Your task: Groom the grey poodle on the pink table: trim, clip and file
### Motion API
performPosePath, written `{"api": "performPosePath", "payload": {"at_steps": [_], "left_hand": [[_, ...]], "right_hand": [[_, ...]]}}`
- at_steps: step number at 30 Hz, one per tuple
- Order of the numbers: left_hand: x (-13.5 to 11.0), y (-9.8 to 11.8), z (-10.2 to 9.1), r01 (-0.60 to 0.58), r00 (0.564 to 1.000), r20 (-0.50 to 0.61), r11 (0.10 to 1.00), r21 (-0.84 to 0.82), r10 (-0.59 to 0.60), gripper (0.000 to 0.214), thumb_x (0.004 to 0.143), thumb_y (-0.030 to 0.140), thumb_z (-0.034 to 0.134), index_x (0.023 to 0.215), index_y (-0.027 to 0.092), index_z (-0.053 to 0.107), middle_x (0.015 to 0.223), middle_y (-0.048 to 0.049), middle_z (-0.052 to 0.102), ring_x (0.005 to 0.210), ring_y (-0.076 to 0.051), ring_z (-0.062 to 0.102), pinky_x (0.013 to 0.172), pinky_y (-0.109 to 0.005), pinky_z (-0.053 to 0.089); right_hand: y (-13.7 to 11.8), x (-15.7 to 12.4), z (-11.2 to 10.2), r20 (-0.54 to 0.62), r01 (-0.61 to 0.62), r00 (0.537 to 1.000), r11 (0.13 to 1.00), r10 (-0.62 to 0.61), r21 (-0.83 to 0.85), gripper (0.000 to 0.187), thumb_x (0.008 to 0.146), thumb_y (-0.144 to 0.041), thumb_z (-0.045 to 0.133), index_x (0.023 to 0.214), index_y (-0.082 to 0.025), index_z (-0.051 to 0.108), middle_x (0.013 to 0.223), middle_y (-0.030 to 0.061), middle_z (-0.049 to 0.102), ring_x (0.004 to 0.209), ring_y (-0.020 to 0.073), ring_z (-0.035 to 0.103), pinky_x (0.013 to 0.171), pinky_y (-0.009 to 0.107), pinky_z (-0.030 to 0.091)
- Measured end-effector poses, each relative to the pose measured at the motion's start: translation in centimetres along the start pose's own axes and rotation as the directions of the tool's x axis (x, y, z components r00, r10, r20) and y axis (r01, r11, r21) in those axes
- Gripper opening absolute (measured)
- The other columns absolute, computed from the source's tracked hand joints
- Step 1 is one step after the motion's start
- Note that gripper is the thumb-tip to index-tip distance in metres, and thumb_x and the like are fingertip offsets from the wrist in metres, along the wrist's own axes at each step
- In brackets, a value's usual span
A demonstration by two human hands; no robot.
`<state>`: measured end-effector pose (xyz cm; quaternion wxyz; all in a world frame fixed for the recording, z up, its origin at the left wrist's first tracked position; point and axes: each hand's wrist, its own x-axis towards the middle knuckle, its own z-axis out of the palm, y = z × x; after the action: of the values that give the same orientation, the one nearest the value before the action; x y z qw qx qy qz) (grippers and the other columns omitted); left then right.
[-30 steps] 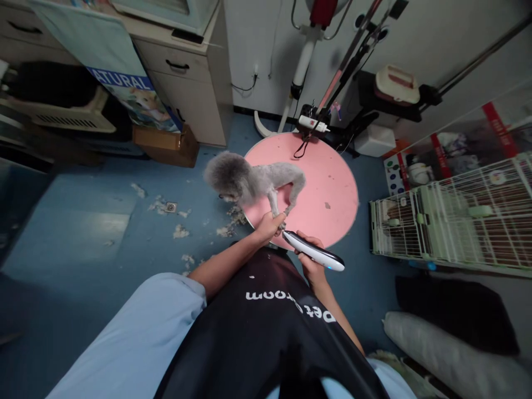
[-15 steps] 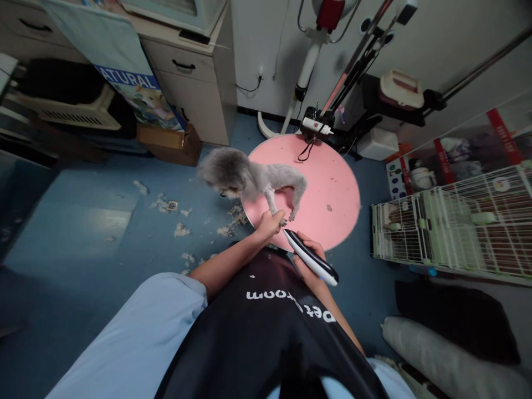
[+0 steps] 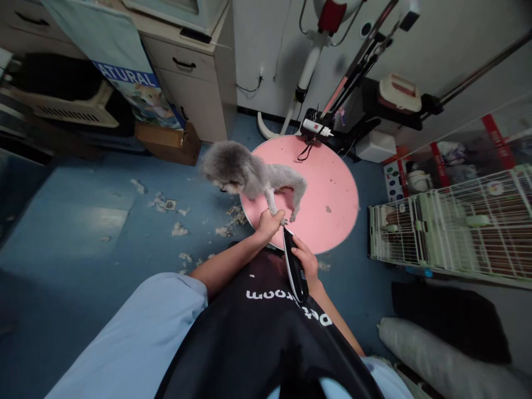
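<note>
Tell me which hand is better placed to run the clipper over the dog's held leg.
Right, probably. The right hand grips the clipper, its tip close to the dog's front leg, and the left hand is occupied holding that leg.

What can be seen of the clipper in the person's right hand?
The clipper is a long, slim handheld tool, glossy black with a white edge, seemingly plastic. The right hand wraps its middle. It points away from the person, its tip close to the dog's leg that the left hand grips at the rim of the pink table; whether the tip touches fur cannot be told. Its rear end shows against the black apron. No cord shows.
</note>
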<state>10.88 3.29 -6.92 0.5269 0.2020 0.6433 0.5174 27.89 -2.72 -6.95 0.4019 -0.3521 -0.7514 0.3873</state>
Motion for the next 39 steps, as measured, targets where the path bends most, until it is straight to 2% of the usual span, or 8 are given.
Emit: {"api": "performPosePath", "payload": {"at_steps": [6, 12, 18, 25, 28, 31, 35, 39], "left_hand": [[-0.1, 0.2, -0.2, -0.020, 1.000, -0.015, 1.000, -0.001, 0.020, 0.024, 0.074, 0.025, 0.056, 0.054, 0.017, 0.044, 0.043, 0.0040, 0.046, 0.039, -0.006, 0.041, 0.038, -0.018, 0.027], [0.0, 0.1, -0.4, -0.041, 0.999, -0.032, 0.999, -0.036, 0.039, 0.022, 0.072, 0.022, 0.058, 0.055, 0.017, 0.045, 0.045, 0.0035, 0.048, 0.042, -0.007, 0.044, 0.041, -0.017, 0.030], [0.3, -0.7, -0.6, -0.049, 0.998, -0.046, 0.999, -0.017, 0.048, 0.023, 0.072, 0.026, 0.058, 0.056, 0.018, 0.044, 0.045, 0.0041, 0.046, 0.041, -0.007, 0.043, 0.041, -0.018, 0.030], [1.0, -1.7, -1.0, -0.081, 0.995, -0.050, 0.997, 0.017, 0.082, 0.024, 0.069, 0.026, 0.061, 0.055, 0.017, 0.044, 0.045, 0.0056, 0.041, 0.040, -0.005, 0.039, 0.039, -0.017, 0.027], [0.5, -2.1, -0.8, -0.069, 0.997, -0.032, 0.998, -0.014, 0.069, 0.023, 0.069, 0.029, 0.063, 0.058, 0.017, 0.046, 0.046, 0.0057, 0.044, 0.039, -0.005, 0.039, 0.039, -0.017, 0.028], [-0.2, -2.7, -0.3, 0.022, 0.999, 0.050, 0.999, -0.037, -0.020, 0.022, 0.068, 0.028, 0.064, 0.060, 0.016, 0.048, 0.047, 0.0046, 0.047, 0.040, -0.006, 0.042, 0.039, -0.017, 0.029], [-0.7, -3.2, 0.3, 0.202, 0.974, 0.119, 0.976, -0.075, -0.192, 0.025, 0.070, 0.030, 0.062, 0.058, 0.016, 0.046, 0.042, 0.0035, 0.046, 0.035, -0.005, 0.036, 0.035, -0.018, 0.020], [-1.0, -2.8, 0.7, 0.228, 0.967, 0.144, 0.967, -0.117, -0.210, 0.026, 0.069, 0.032, 0.064, 0.059, 0.016, 0.046, 0.044, 0.0026, 0.048, 0.034, -0.005, 0.036, 0.034, -0.018, 0.017]], "right_hand": [[0.8, -0.3, 0.6, -0.064, -0.012, 0.998, 0.999, 0.010, -0.034, 0.041, 0.073, -0.018, 0.072, 0.111, -0.032, 0.063, 0.131, -0.0007, 0.057, 0.122, 0.0246, 0.054, 0.105, 0.050, 0.045], [0.8, -0.5, 1.5, -0.113, 0.051, 0.992, 0.995, -0.061, -0.088, 0.063, 0.066, -0.016, 0.077, 0.121, -0.034, 0.052, 0.136, 0.0010, 0.052, 0.123, 0.0258, 0.053, 0.104, 0.050, 0.046], [0.8, -0.2, 1.9, -0.131, -0.015, 0.991, 0.998, 0.008, -0.056, 0.055, 0.065, -0.022, 0.079, 0.113, -0.031, 0.055, 0.131, 0.0044, 0.057, 0.122, 0.0273, 0.053, 0.105, 0.053, 0.043], [1.2, 0.2, 2.6, -0.172, -0.003, 0.985, 0.999, -0.006, -0.052, 0.054, 0.063, -0.022, 0.079, 0.111, -0.030, 0.055, 0.126, 0.0053, 0.060, 0.117, 0.0282, 0.057, 0.101, 0.054, 0.046], [1.2, 0.2, 2.5, -0.122, 0.014, 0.992, 0.998, -0.020, -0.054, 0.054, 0.063, -0.024, 0.079, 0.111, -0.030, 0.055, 0.128, 0.0053, 0.060, 0.118, 0.0275, 0.057, 0.100, 0.052, 0.048], [1.0, -0.2, 1.9, -0.053, 0.096, 0.994, 0.994, -0.099, -0.061, 0.054, 0.061, -0.025, 0.080, 0.110, -0.031, 0.055, 0.128, 0.0044, 0.060, 0.113, 0.0268, 0.060, 0.094, 0.049, 0.053], [0.6, -1.5, 0.9, -0.079, 0.200, 0.974, 0.973, -0.210, -0.116, 0.050, 0.058, -0.023, 0.082, 0.102, -0.031, 0.059, 0.123, 0.0029, 0.063, 0.102, 0.0258, 0.066, 0.080, 0.042, 0.060], [0.8, -2.4, 0.2, -0.047, 0.091, 0.994, 0.982, -0.100, -0.166, 0.039, 0.061, -0.023, 0.079, 0.097, -0.031, 0.065, 0.120, 0.0016, 0.065, 0.101, 0.0251, 0.067, 0.080, 0.042, 0.061]]}}
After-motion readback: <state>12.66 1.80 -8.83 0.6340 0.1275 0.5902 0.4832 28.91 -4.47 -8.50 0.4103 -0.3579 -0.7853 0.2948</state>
